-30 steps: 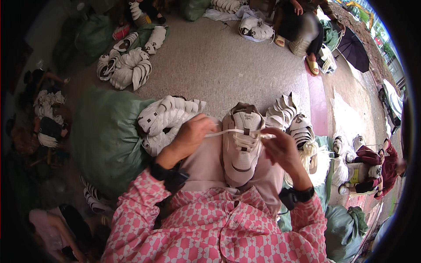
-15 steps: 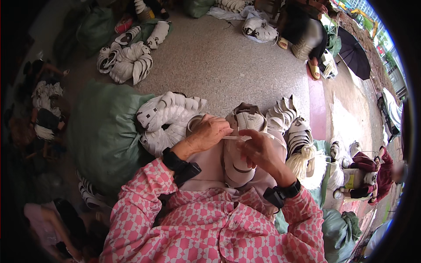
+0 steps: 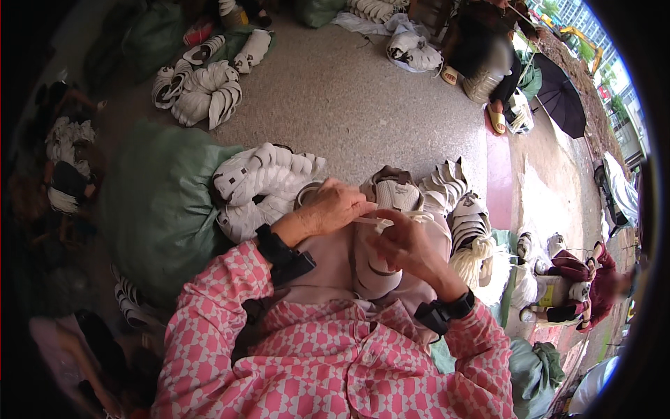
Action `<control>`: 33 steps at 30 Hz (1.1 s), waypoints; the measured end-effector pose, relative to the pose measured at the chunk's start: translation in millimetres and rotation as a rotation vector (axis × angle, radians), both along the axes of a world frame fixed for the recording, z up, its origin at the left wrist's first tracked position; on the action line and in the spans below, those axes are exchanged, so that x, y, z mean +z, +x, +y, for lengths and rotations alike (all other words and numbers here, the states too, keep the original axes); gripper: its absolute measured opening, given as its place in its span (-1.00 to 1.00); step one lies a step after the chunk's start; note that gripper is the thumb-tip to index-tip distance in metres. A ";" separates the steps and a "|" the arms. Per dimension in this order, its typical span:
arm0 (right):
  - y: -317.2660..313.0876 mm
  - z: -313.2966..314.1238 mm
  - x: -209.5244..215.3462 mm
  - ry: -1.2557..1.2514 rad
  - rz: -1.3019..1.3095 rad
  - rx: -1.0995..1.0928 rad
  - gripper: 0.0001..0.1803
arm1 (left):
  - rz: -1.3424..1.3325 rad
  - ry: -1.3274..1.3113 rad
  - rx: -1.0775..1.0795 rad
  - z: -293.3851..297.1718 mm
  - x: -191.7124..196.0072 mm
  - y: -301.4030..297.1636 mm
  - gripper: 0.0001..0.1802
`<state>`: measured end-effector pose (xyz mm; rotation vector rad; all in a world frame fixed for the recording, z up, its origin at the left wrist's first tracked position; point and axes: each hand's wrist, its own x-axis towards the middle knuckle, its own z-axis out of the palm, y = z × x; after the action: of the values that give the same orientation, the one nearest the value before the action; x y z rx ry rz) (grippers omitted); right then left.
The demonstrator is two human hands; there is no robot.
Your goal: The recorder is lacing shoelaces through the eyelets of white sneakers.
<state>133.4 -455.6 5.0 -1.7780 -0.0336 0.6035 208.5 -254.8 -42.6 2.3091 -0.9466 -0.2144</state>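
1. Shoe (image 3: 377, 285), pale with a brown collar, rests on the person's lap (image 3: 324, 262), between the two forearms and just in front of the patterned shirt (image 3: 307, 356).
2. Its long axis runs away from the body: the rounded toe points back toward the shirt, while the tongue (image 3: 401, 197) and collar lie at the far end.
3. On the shoe's left, the left hand (image 3: 333, 208) reaches in with its fingers drawn together, and appears to pinch the white lace (image 3: 370, 221) near the fingertips.
4. Over the middle of the shoe, the right hand (image 3: 410, 244) has its fingers bent and partly spread. The lace runs up to it, but whether these fingers are closed on it cannot be told.
5. Between the hands the short visible stretch of lace lies crosswise to the shoe's long axis, just on the toe side of the tongue. The right hand is the nearer one to the shoe's middle and hides most of the lacing there; the left comes in from the side, its fingertips just beside the right hand's.
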 end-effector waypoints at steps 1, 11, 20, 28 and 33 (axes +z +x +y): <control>4.1 -8.0 0.5 -0.040 -0.057 0.050 -0.49 | 0.002 -0.007 0.001 -0.6 0.9 4.5 -0.71; 75.4 -29.8 26.7 -0.380 -0.720 0.246 -0.87 | 0.311 -0.082 -0.402 -4.7 28.4 55.0 -0.58; 75.1 -26.3 -8.6 -0.314 -0.648 0.485 -0.86 | 0.397 -0.072 -0.471 -1.8 18.5 60.1 -0.56; 72.6 -25.6 -16.8 -0.329 -0.722 0.454 -0.82 | 0.265 -0.188 -0.402 -10.2 3.9 55.8 -0.63; 71.9 -25.8 -33.1 -0.346 -1.007 0.409 -0.87 | 0.299 -0.193 -0.293 -12.1 10.3 42.7 -0.66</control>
<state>205.3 -481.3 -28.1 -2.2672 -1.0516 -0.0767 251.2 -266.9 -32.4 1.8926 -1.0929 -0.5487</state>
